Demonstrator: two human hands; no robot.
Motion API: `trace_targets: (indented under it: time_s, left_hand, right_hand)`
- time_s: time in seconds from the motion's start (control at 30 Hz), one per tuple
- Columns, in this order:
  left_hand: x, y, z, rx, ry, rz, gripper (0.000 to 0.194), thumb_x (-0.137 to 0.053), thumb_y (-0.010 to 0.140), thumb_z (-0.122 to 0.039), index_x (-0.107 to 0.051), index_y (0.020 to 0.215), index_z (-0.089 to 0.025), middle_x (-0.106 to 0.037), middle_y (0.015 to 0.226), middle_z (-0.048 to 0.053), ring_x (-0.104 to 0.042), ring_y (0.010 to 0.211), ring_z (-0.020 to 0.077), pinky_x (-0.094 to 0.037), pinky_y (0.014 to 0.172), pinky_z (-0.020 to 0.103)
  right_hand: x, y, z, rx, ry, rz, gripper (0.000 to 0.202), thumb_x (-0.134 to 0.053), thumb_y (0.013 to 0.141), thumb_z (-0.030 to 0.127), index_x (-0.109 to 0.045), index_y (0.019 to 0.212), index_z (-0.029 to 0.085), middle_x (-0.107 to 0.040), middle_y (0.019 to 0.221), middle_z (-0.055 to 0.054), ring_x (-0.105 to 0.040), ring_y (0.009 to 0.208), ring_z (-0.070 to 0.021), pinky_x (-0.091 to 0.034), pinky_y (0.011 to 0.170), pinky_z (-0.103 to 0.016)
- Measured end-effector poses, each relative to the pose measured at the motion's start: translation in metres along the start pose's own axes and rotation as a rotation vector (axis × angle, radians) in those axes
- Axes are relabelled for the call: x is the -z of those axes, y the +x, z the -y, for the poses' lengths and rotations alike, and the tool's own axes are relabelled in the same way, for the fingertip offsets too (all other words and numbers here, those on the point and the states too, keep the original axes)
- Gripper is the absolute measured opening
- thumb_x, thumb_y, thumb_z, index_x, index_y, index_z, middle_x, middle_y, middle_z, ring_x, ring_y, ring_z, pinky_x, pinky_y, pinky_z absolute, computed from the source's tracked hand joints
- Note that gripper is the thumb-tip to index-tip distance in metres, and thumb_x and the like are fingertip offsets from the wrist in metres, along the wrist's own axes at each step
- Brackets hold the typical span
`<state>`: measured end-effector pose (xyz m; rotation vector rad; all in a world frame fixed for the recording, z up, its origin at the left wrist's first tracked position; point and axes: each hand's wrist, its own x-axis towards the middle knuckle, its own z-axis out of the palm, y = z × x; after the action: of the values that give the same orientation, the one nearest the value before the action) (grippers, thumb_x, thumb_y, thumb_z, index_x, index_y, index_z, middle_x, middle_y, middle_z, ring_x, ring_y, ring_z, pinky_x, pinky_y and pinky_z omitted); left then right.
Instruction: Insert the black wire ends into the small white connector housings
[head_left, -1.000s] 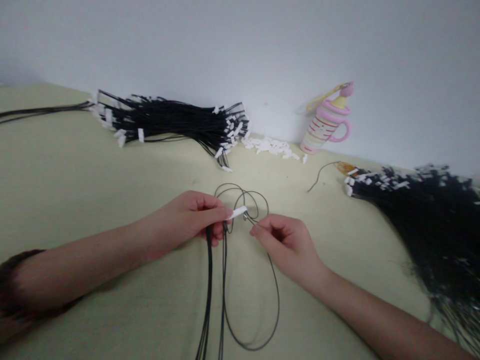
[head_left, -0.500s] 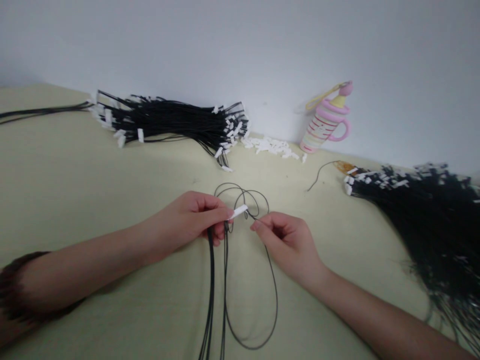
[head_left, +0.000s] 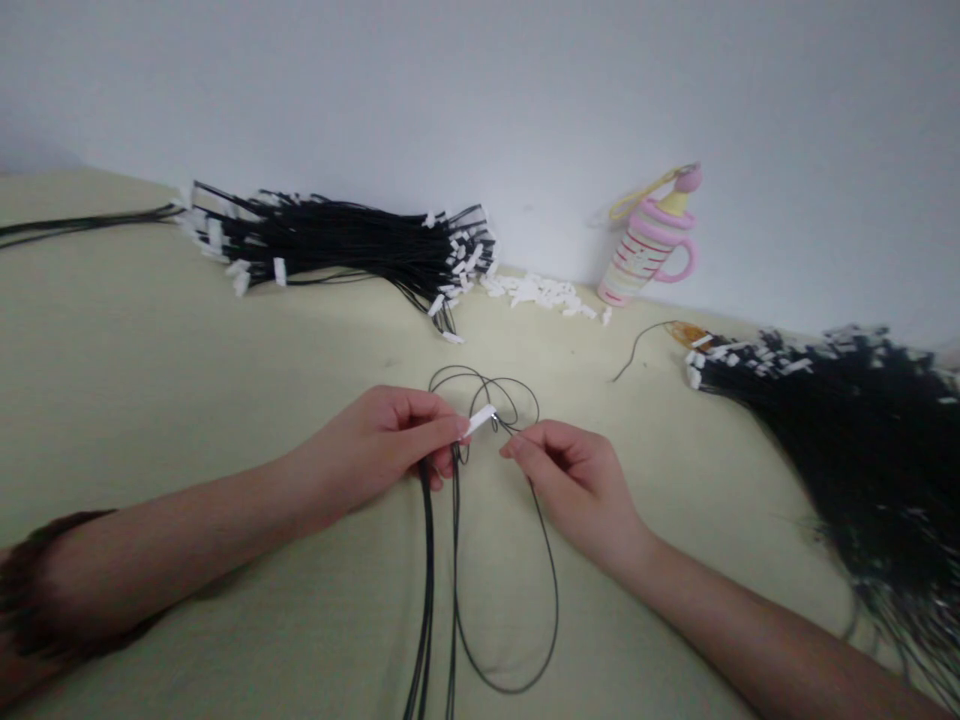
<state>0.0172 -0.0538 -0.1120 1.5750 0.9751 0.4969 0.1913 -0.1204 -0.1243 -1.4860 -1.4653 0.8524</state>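
Between thumb and forefinger, my left hand (head_left: 401, 430) pinches a small white connector (head_left: 481, 420) by its near end. Several black wires (head_left: 429, 580) hang from under the same hand down toward the bottom edge. My right hand (head_left: 570, 475) is closed in a pinch on a thin black wire (head_left: 508, 424), just right of the connector. That wire meets the connector's far end; whether it is seated inside is too small to tell. A loose wire loop (head_left: 556, 600) hangs below the hands, and smaller curls rise behind them.
Against the wall lies a bundle of black wires (head_left: 330, 235) with white ends. Beside it are a pile of small white pieces (head_left: 544, 292) and a pink cup-shaped figure (head_left: 645, 250). A large heap of black wires (head_left: 862, 430) covers the right side of the table (head_left: 225, 380).
Both hands keep their pinches on the connector and wire, almost in place. The hanging wires have shifted slightly to the right.
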Motion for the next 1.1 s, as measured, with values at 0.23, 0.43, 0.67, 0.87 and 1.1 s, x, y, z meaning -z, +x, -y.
trace_targets:
  time_s: [0.23,0.43,0.67,0.87,1.1]
  left_hand:
    - [-0.001,0.000,-0.001,0.021,-0.021,0.018,0.026,-0.052,0.078,-0.036,-0.058,0.064,-0.016,-0.057,0.054,-0.004,-0.052,0.049,0.0071,-0.039,0.050,0.017]
    - [0.000,-0.001,-0.003,-0.009,0.024,0.035,0.025,-0.053,0.078,-0.036,-0.059,0.063,-0.016,-0.056,0.053,-0.003,-0.052,0.048,0.0073,-0.038,0.048,0.017]
    - [0.001,-0.001,-0.004,-0.028,0.073,0.162,0.022,-0.054,0.077,-0.033,-0.059,0.063,-0.017,-0.056,0.050,-0.004,-0.050,0.048,0.0077,-0.037,0.048,0.017]
    - [0.002,-0.003,-0.010,-0.001,0.093,0.210,0.020,-0.053,0.077,-0.029,-0.058,0.062,-0.016,-0.056,0.051,-0.004,-0.050,0.049,0.0077,-0.038,0.049,0.016]
    - [0.001,-0.002,-0.008,-0.015,0.102,0.202,0.017,-0.053,0.075,-0.027,-0.059,0.062,-0.017,-0.056,0.051,-0.003,-0.050,0.049,0.0086,-0.038,0.049,0.017]
  right_hand:
    - [-0.002,-0.001,0.001,-0.017,0.035,-0.015,0.021,-0.050,0.078,0.027,-0.063,0.069,0.013,-0.042,0.051,0.003,-0.036,0.049,-0.0077,-0.028,0.045,-0.020]
    - [-0.005,-0.001,0.003,-0.013,0.027,-0.009,0.021,-0.048,0.079,0.027,-0.061,0.069,0.014,-0.041,0.051,0.003,-0.036,0.049,-0.0080,-0.029,0.045,-0.020]
    - [-0.005,-0.006,0.002,0.356,-0.265,-0.125,0.018,-0.051,0.072,0.015,-0.047,0.055,0.016,-0.042,0.064,-0.001,-0.044,0.062,-0.0116,-0.038,0.056,-0.024]
    - [-0.003,-0.006,0.003,0.581,-0.244,-0.044,0.014,-0.047,0.075,0.008,-0.051,0.065,0.016,-0.055,0.101,-0.009,-0.051,0.089,-0.0165,-0.043,0.079,-0.033]
    - [0.000,-0.006,0.003,0.587,-0.239,0.001,0.014,-0.044,0.078,0.009,-0.053,0.071,0.017,-0.058,0.092,-0.008,-0.053,0.089,-0.0173,-0.045,0.077,-0.033]
